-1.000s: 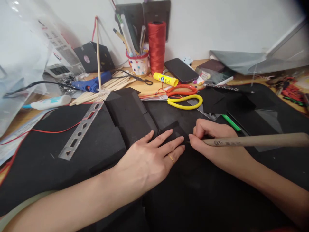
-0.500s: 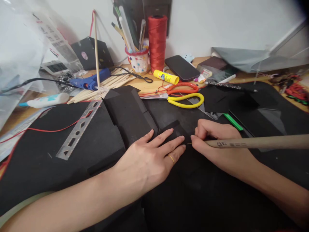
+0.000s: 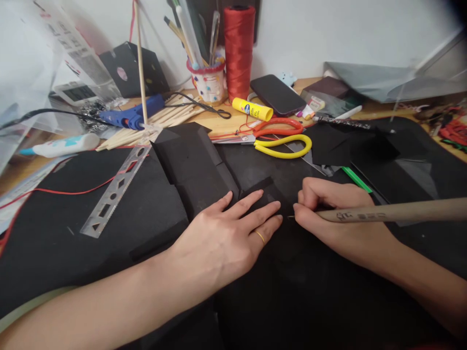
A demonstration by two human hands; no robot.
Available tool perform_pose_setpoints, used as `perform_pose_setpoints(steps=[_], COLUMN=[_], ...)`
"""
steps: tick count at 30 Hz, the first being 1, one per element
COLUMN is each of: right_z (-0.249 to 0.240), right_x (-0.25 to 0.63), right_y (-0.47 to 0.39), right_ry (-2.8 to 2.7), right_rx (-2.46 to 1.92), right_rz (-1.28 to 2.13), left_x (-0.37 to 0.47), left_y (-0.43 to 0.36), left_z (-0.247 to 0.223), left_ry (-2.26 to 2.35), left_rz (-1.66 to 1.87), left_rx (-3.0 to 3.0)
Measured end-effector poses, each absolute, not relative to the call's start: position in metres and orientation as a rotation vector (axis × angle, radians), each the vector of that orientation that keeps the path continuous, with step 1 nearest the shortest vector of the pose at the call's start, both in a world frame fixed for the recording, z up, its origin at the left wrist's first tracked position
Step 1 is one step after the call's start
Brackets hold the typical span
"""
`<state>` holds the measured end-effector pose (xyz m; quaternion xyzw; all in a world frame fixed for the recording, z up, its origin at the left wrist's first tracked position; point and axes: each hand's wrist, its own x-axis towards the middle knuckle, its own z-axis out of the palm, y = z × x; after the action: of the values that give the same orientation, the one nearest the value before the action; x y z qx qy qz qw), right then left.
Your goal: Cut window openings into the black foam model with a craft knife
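Note:
My left hand (image 3: 226, 231) lies flat with its fingers spread, pressing a folded piece of black card (image 3: 260, 189) onto the dark work surface. A yellow ring circles one finger. Just right of those fingertips, my right hand (image 3: 333, 211) is closed around a long tan pen (image 3: 397, 210) with dark printing on its barrel. The pen's thin tip points left at the black surface, close to my left fingers. Whether it touches is too dark to tell. Left of the small piece lies a larger folded black card (image 3: 197, 165).
Scissors (image 3: 284, 146) with red and yellow handles lie beyond my hands, near a yellow glue stick (image 3: 251, 109) and a phone (image 3: 278, 95). At left are a clear stencil ruler (image 3: 116, 189), a blue glue gun (image 3: 126, 116) and a white bottle (image 3: 65, 145). A red thread spool (image 3: 239, 53) stands behind.
My right hand and the pen have shifted slightly to the right, widening the gap to my left fingertips. My left hand stays on the black card. The camera view has tilted a little.

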<state>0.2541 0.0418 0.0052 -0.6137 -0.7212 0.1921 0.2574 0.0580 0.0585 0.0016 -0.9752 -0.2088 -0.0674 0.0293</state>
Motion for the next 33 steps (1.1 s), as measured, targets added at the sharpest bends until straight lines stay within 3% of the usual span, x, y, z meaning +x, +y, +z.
perform_pose_setpoints(steps=[25,33], right_z=[0.0056,0.0049], right_x=[0.2558,0.2596], right_y=[0.0402,0.0448], right_ry=[-1.958,-1.749], right_rx=[-1.618,-1.567], right_rz=[0.578,0.791], left_x=[0.0557,0.0538], left_y=[0.0562,0.0622], left_z=[-0.0014,0.0005], left_ry=[-0.68,-0.663], left_rz=[-0.229,-0.193], left_rx=[-3.022,-3.081])
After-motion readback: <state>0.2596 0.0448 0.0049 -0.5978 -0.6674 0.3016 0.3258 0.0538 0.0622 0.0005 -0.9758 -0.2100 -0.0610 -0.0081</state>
